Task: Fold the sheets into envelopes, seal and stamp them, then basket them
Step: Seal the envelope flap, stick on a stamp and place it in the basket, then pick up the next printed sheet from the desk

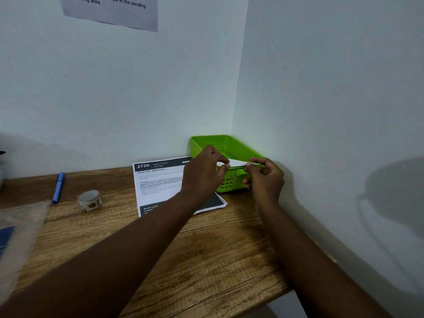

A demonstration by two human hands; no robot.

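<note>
A folded white envelope (pixel 236 162) is held flat over the near end of the green basket (pixel 226 145), which stands in the corner where the two walls meet. My left hand (pixel 205 173) pinches the envelope's left end between thumb and fingers. My right hand (pixel 265 176) pinches its right end. A printed sheet (pixel 158 182) with a dark header lies on the wooden desk just left of the basket, partly under my left forearm. A roll of patterned tape (pixel 90 200) sits further left.
A blue pen (pixel 58 187) lies near the back left of the desk (pixel 206 260). A clear plastic sleeve (pixel 16 237) covers the left edge. White walls close the back and right. A notice (pixel 110 10) hangs on the back wall.
</note>
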